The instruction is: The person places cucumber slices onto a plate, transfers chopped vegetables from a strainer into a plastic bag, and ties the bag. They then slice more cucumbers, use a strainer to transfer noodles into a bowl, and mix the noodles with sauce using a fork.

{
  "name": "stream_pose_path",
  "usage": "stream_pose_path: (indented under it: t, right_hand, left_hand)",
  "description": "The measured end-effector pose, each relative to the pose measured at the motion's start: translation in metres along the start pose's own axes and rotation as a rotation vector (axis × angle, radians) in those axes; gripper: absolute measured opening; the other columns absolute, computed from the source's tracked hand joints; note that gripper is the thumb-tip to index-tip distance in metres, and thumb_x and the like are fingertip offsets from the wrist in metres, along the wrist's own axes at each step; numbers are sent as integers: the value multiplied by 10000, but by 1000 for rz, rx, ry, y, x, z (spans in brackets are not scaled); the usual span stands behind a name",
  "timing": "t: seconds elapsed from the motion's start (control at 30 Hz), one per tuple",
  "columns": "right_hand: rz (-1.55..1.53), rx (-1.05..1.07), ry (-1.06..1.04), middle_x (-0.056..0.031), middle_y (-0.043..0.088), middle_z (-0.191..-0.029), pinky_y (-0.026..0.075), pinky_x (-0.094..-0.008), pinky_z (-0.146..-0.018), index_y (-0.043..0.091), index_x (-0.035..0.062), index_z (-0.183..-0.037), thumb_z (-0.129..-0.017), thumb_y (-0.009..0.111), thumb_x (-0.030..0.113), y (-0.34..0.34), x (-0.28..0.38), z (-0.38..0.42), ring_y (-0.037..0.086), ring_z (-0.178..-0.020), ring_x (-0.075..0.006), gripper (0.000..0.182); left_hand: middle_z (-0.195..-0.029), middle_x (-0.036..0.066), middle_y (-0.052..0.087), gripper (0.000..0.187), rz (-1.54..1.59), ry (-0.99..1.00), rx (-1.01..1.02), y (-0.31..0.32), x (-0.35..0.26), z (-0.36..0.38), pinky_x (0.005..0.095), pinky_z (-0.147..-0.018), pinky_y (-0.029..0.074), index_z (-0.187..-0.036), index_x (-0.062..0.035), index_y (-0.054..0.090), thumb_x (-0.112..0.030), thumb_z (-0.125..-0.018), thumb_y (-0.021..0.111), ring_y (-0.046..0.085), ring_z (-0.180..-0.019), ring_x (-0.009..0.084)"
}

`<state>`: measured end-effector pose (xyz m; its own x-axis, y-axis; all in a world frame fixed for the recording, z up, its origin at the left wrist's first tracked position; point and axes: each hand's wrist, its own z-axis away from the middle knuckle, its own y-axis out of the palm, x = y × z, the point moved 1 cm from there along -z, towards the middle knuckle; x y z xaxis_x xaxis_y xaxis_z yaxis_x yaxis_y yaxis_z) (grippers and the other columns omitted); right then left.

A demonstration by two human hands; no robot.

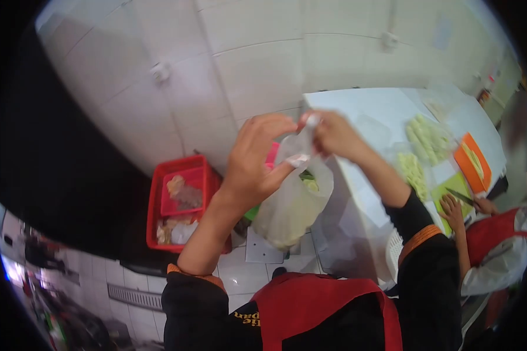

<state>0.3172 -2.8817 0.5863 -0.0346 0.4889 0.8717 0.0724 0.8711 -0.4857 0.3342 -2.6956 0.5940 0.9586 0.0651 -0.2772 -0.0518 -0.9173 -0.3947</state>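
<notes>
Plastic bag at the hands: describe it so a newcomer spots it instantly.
Find the white table and look by its left edge. There, the plastic bag hangs below the left hand and right hand. Unlike the red crate farther left, it is pale and cloudy.

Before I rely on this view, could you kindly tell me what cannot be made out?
Head view: what fills the translucent plastic bag, veiled by its cloudy film.
Head view: exact grip of the right hand, motion-blurred.
Head view: full wording of the yellow lettering, too small and slanted.
Head view: handle of the knife, inside the co-worker's hand.
</notes>
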Motion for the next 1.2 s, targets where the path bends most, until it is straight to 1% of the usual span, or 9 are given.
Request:
stream_pose_path:
  t: [0.1, 0.17, 0.3, 0.37, 0.6, 0.63, 0.73, 0.93, 1.2]
  right_hand:
    - [-366, 379, 155, -35, 572, -709, 420, -229, -564, 471, 18, -1050, -928, 330, 305, 92, 0, -2, 533, -654, -82, 342]
    - [-434, 436, -9, -26, 548, -712, 404, -239, -550, 447, 34, -1071, -919, 369, 285, 129, -2, 5, 501, -611, -98, 303]
    - [-203, 421, -71, -15, 494, -704, 394, -268, -547, 409, 66, -1109, -860, 497, 202, 187, -43, 21, 479, -582, -129, 296]
    - [-156, 449, 10, -11, 498, -692, 395, -258, -545, 384, 70, -1106, -818, 555, 126, 210, -58, 30, 502, -600, -136, 339]
    - [193, 54, -225, -66, 480, -598, 397, -300, -479, 438, 48, -1016, -696, 513, -54, 259, -114, 19, 504, -503, -142, 344]
    - [228, 86, -131, -98, 487, -562, 412, -330, -461, 493, 52, -976, -692, 516, -66, 257, -112, 19, 537, -501, -217, 309]
    - [-321, 442, 376, -67, 546, -639, 434, -286, -516, 527, 28, -898, -722, 497, -84, 248, -117, 18, 557, -584, -166, 211]
    - [-1086, 371, 589, -36, 569, -842, 425, -232, -720, 552, -4, -924, -794, 514, -42, 219, -126, 32, 533, -795, -103, 140]
    - [-647, 479, 335, -17, 560, -800, 420, -222, -700, 577, 17, -893, -797, 566, -8, 219, -94, 32, 508, -748, -91, 100]
  left_hand:
    - [-1060, 110, 536, 329, 192, -356, -99, -11, 56, 57, 323, -835, 415, -1036, -7, 492, -24, -728, 609, 521, -987, 212]
    - [-1092, 95, 523, 306, 512, -634, -238, -10, 95, 119, 310, -843, 410, -1054, -8, 477, -38, -763, 567, 510, -1008, 198]
    - [-713, 35, 536, 189, 459, -1029, -11, -5, 83, 225, 264, -603, 427, -867, -3, 538, -135, -843, 405, 522, -668, 119]
    - [-619, -11, 462, 120, 531, -1228, -162, -8, 78, 247, 278, -547, 387, -730, -31, 507, -106, -772, 424, 472, -610, 108]
    - [-696, 60, 554, 132, 437, -1127, -193, -1, 67, 286, 277, -602, 418, -875, -6, 526, -10, -798, 418, 504, -663, 83]
    - [-705, 43, 536, 96, 463, -1161, -192, -4, 67, 285, 257, -611, 407, -854, -13, 513, -17, -813, 426, 486, -674, 75]
    - [-723, 9, 502, 54, 544, -1232, -202, -6, 62, 283, 216, -630, 383, -811, -26, 487, -29, -842, 443, 450, -699, 59]
    - [-703, 12, 504, 43, 624, -1146, -204, 11, 57, 275, 213, -611, 382, -802, -23, 485, -8, -826, 454, 452, -684, 54]
    - [-693, 26, 520, 30, 660, -1089, -133, -7, 63, 255, 220, -593, 399, -798, -8, 479, 7, -811, 457, 468, -673, 52]
